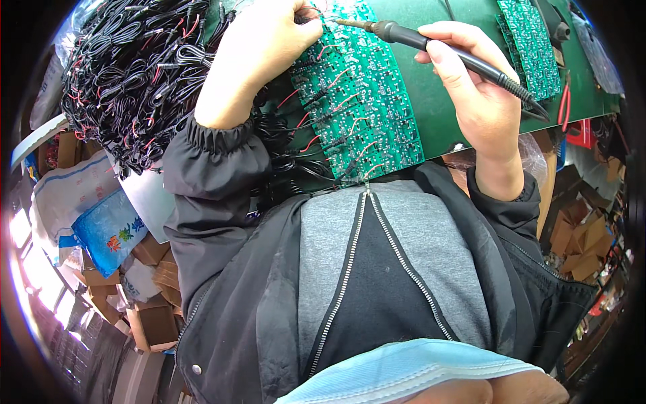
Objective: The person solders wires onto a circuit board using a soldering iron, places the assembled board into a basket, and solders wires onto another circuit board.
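My right hand (483,94) grips a black-handled soldering iron (409,36) like a pen. The iron points left, its tip at the far part of a green circuit board panel (380,118). At that same spot my left hand (272,40) pinches a thin wire (311,9), its fingertips close to the tip. Small components cover the panel. Several red wires (343,102) and black cables rise from its left side. Whether the tip touches the board cannot be made out.
Bundled black cables (134,74) pile up at the left. More green boards (530,50) stand at the right on the green work surface (451,128), near red-handled pliers (565,101). Cardboard boxes (151,323) and a blue-white sack (108,229) lie below on the left.
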The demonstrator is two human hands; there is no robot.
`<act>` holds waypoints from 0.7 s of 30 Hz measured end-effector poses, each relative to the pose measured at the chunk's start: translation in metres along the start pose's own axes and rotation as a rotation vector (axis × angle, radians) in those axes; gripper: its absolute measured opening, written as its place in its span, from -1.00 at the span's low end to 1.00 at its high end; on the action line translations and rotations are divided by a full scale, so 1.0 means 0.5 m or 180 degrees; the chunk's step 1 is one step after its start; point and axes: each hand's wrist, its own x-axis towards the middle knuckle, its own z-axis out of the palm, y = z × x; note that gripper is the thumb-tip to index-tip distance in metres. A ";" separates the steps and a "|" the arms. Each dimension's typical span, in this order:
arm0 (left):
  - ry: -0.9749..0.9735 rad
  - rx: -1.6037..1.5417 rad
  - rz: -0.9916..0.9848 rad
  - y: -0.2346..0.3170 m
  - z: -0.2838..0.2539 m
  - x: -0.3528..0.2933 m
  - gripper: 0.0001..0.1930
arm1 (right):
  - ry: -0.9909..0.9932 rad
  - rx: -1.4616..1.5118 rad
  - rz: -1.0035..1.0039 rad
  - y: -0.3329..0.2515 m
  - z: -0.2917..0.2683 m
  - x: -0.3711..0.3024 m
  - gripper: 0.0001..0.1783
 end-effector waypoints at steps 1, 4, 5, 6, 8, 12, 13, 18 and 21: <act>0.0029 0.0023 0.0066 -0.004 0.003 0.001 -0.85 | 0.0001 0.0002 0.0001 0.001 -0.001 0.000 -0.75; 0.0035 0.0012 0.0082 -0.003 0.004 0.003 -0.85 | -0.0098 0.0088 0.0043 0.007 0.000 0.002 -0.75; 0.0012 -0.0020 0.0033 -0.002 0.003 0.004 -0.85 | -0.0082 0.0106 -0.0028 0.009 0.004 0.003 -0.75; 0.0010 -0.0022 0.0035 -0.002 0.004 0.005 -0.85 | -0.0065 0.0123 -0.0099 0.011 0.006 0.004 -0.75; 0.0000 -0.0072 0.0057 -0.003 0.003 0.003 -0.86 | -0.0088 0.0118 -0.0088 0.011 0.006 0.005 -0.75; -0.0043 -0.0140 0.0055 -0.004 0.000 0.003 -0.86 | -0.0175 0.0022 -0.0092 0.006 0.006 0.008 -0.76; -0.0064 -0.0123 0.0060 -0.004 0.000 0.003 -0.86 | -0.0174 0.0019 -0.0093 0.003 0.005 0.009 -0.76; -0.0036 -0.0126 0.0083 -0.008 0.003 0.004 -0.86 | -0.0396 -0.0492 -0.0102 -0.015 0.001 0.016 -0.76; -0.0067 -0.0122 0.0071 -0.005 0.002 0.004 -0.86 | -0.0292 -0.0297 -0.0279 -0.006 0.003 0.013 -0.76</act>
